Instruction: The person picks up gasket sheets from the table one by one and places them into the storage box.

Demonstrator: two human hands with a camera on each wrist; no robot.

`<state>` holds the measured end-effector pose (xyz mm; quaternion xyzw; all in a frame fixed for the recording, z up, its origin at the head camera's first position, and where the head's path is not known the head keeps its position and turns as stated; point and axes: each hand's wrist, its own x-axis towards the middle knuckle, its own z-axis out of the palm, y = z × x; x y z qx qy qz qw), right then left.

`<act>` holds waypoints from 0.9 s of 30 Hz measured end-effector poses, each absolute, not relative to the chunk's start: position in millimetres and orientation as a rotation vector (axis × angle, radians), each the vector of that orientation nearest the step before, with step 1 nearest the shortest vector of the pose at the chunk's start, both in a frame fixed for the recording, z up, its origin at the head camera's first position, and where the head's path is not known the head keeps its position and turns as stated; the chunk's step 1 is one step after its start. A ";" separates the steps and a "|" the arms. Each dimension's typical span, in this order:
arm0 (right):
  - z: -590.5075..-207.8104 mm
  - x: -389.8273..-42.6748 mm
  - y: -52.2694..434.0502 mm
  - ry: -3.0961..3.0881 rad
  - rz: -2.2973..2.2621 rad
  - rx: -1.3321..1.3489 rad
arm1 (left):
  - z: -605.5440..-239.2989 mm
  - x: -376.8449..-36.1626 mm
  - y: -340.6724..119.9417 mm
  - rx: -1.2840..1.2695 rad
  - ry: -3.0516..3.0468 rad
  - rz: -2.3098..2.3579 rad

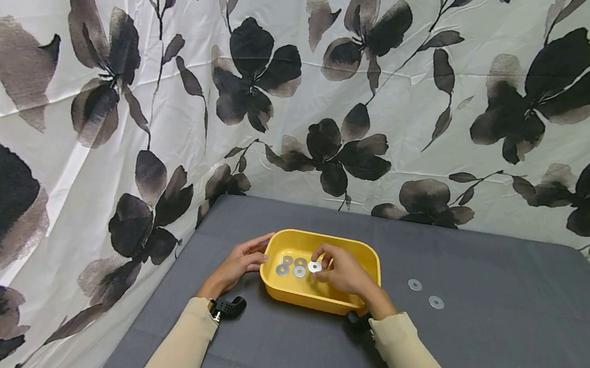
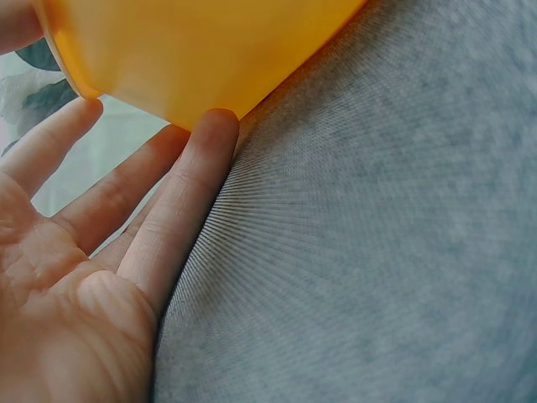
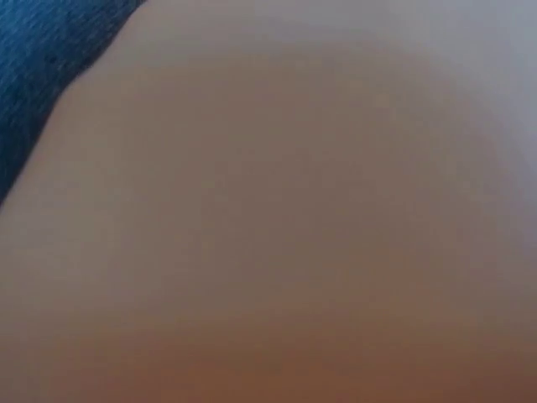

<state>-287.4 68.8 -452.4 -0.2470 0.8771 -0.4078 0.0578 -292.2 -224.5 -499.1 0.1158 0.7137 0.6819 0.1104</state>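
Observation:
Inside a yellow plastic tray (image 1: pixel 312 301), several flat metal washers (image 1: pixel 299 271) lie grouped toward the left end. My right hand (image 1: pixel 345 271) reaches over the tray and pinches another washer (image 1: pixel 314 266) between thumb and fingers, just right of that group. At the tray's left end is my left hand (image 1: pixel 238 267), its fingers extended against the outer wall. The left wrist view shows fingertips (image 2: pixel 216 126) touching the yellow wall low down, near the cloth. Blurred skin fills most of the right wrist view and hides the fingers there.
Two loose washers, a nearer one (image 1: pixel 436 302) and a farther one (image 1: pixel 415 284), lie on the grey cloth-covered table (image 1: pixel 503 351) right of the tray. A white curtain (image 1: pixel 454 18) with dark flowers hangs behind and along the left side.

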 end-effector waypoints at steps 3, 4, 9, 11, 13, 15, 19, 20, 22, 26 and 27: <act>-454.0 -287.8 66.0 2.645 -1.226 -0.725 | -499.3 -291.8 -224.8 0.336 2.099 2.003; -454.8 -288.1 65.1 2.641 -1.223 -0.720 | -499.2 -291.5 -224.9 0.333 2.099 2.003; -458.0 -289.5 62.6 2.642 -1.209 -0.736 | -499.1 -290.3 -225.4 0.321 2.100 1.999; -459.1 -289.7 62.2 2.642 -1.203 -0.752 | -499.3 -290.2 -225.5 0.319 2.102 1.998; -460.4 -290.1 61.9 2.640 -1.196 -0.764 | -499.4 -290.0 -225.6 0.319 2.103 1.997; -461.5 -290.1 61.7 2.640 -1.183 -0.765 | -499.3 -290.0 -225.6 0.321 2.103 1.998; -462.2 -290.2 61.6 2.642 -1.164 -0.738 | -499.3 -290.5 -225.9 0.330 2.101 2.002; -462.5 -290.2 61.6 2.642 -1.161 -0.734 | -499.4 -290.8 -226.0 0.332 2.099 2.005; -463.3 -290.2 61.5 2.637 -1.158 -0.726 | -499.7 -291.1 -226.3 0.333 2.096 2.007; -464.2 -289.9 60.7 2.633 -1.142 -0.714 | -500.2 -291.5 -226.9 0.335 2.098 2.006; -464.2 -289.8 60.5 2.635 -1.137 -0.707 | -500.2 -291.4 -227.0 0.335 2.099 2.006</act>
